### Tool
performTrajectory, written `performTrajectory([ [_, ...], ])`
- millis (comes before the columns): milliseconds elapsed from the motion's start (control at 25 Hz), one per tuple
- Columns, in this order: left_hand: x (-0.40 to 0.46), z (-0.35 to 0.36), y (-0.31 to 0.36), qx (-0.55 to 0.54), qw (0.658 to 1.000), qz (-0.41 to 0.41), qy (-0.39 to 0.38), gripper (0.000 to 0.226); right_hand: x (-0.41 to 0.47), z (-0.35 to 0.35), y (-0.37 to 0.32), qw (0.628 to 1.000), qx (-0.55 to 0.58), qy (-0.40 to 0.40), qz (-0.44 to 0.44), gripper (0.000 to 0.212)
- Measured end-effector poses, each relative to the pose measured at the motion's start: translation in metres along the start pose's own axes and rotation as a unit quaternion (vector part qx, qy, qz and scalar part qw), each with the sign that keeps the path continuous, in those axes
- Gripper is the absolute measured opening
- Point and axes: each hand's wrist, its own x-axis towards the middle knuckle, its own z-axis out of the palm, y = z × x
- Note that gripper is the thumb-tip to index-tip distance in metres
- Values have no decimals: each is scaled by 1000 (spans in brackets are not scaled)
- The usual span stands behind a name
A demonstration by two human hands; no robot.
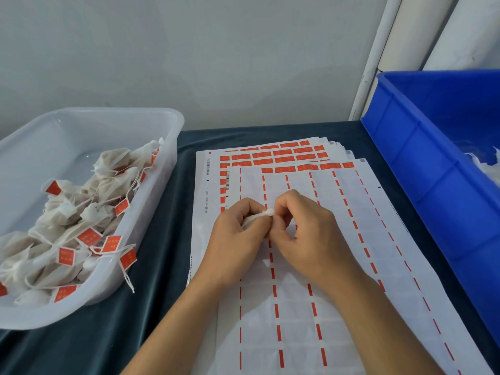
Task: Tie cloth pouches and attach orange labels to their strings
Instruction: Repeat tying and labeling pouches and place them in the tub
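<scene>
A small white cloth pouch sits between both hands over the label sheets. My left hand curls round its body, which is mostly hidden. My right hand pinches the gathered white top of the pouch with thumb and fingertips. Any string is too small to make out. The sheets under my hands are mostly peeled, with orange labels left only along the far rows.
A clear plastic tub at the left holds several tied pouches with orange labels on strings. A blue crate at the right holds white cloth items. Dark cloth covers the table. White pipes stand at the back right.
</scene>
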Motion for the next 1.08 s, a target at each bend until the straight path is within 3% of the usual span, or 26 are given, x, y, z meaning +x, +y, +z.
performTrajectory([
  [160, -1, -2, 2, -44, 998, 29, -23, 15, 1, -1, -3, 999, 32, -3, 7, 26],
  [280, -1, -3, 4, -45, 997, 58, -28, 17, 0, -1, -4, 998, 67, 8, 12, 17],
  [560, 0, -3, 5, -60, 998, 23, -26, 23, 0, -2, 1, 996, 59, 30, 65, 12],
  [760, -2, -3, 6, -8, 1000, 17, -20, 12, 3, 1, 4, 992, 74, 65, 79, 8],
  [1000, 2, -1, 1, 13, 999, 41, 6, 11, 4, -1, -3, 972, 208, 22, 105, 19],
  [1080, 2, -3, 0, 2, 999, 50, 8, 12, 5, -1, -4, 971, 208, 15, 114, 10],
])
